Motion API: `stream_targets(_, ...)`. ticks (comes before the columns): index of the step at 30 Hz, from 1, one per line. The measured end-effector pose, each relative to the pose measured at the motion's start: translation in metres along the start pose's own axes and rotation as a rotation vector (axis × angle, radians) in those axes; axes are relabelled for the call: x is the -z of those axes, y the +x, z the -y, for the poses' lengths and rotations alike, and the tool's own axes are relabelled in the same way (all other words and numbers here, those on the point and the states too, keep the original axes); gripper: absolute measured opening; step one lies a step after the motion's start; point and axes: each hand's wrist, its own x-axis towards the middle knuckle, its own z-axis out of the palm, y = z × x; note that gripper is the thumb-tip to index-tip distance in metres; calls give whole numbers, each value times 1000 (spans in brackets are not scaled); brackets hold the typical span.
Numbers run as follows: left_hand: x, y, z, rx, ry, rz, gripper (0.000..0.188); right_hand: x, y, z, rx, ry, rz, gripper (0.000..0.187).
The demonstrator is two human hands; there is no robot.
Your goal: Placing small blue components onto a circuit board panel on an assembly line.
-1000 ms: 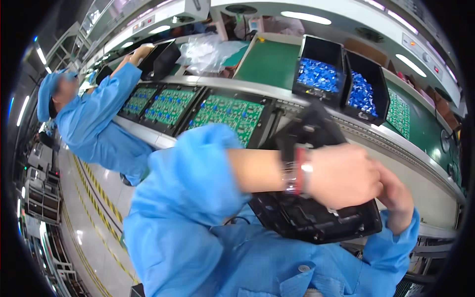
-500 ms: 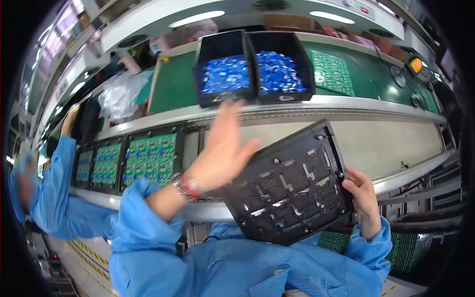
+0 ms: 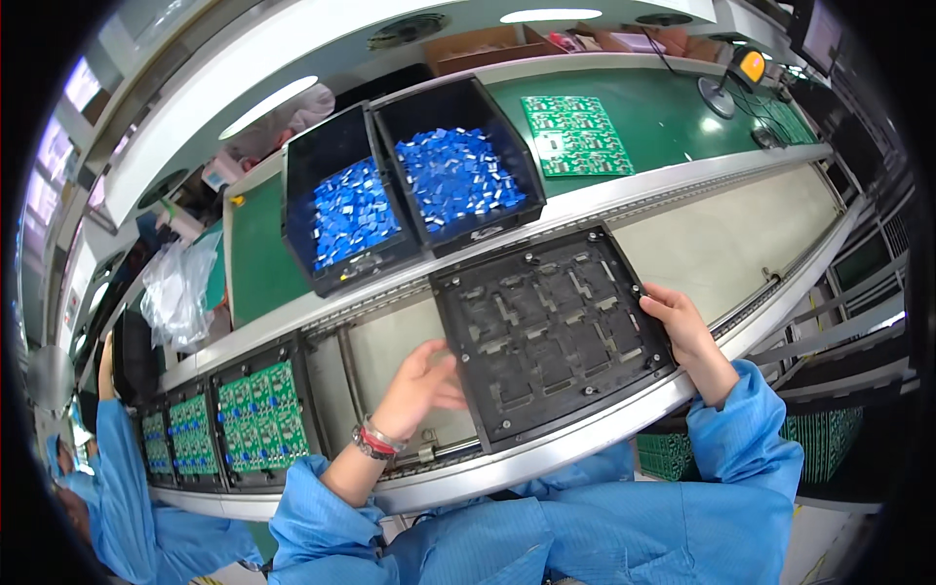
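A black fixture tray [image 3: 556, 341] with cut-out recesses and screws round its rim lies across the conveyor rails in front of me, with no board in it. My right hand [image 3: 678, 322] grips its right edge, thumb on top and the other fingers mostly hidden. Beside the left edge is my left hand [image 3: 419, 390], its fingers apart and loosely bent; whether the fingertips touch the tray I cannot tell. Farther left on the line, similar trays carry green circuit boards [image 3: 261, 414] with small blue parts on them.
Two black bins [image 3: 458, 175] of blue components stand beyond the conveyor [image 3: 721, 244]. A green board panel [image 3: 575, 135] lies on the green bench, near a yellow-and-black device on a stand [image 3: 746, 68]. More boards [image 3: 824, 439] stand upright at lower right. A co-worker's blue sleeve [image 3: 122, 468] shows at left.
The tray has gone from tilted above the near rail to lying on the conveyor, still in my right hand. My left hand has dropped from near the bins to the tray's left side. The view has turned.
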Motion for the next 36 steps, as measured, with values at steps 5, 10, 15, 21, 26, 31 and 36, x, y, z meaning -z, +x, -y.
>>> stream_targets(5, 4, 8, 5, 11, -12, -22, 36, 0, -3, 6, 73, -71, 45, 39)
stream_targets(10, 12, 2, 1, 15, 63, -109, 35, -21, 3, 7, 118, -82, 46, 35)
stream_targets(15, 14, -6, -4, 5, 84, -175, 35, -25, 10, 4, 131, -102, 146, 37)
stream_targets(21, 17, -5, -6, -2, 66, -171, 33, -26, 11, 5, 98, -54, 147, 35)
stream_targets(26, 20, -5, -11, -12, 76, -183, 35, -28, 10, 10, 64, -22, 187, 34)
stream_targets(31, 20, 7, -14, -24, 123, -165, 32, -27, 16, 1, 149, -84, 132, 32)
stream_targets(36, 20, 47, -3, -78, 90, -109, 32, -11, 8, 23, 590, -728, -174, 28)
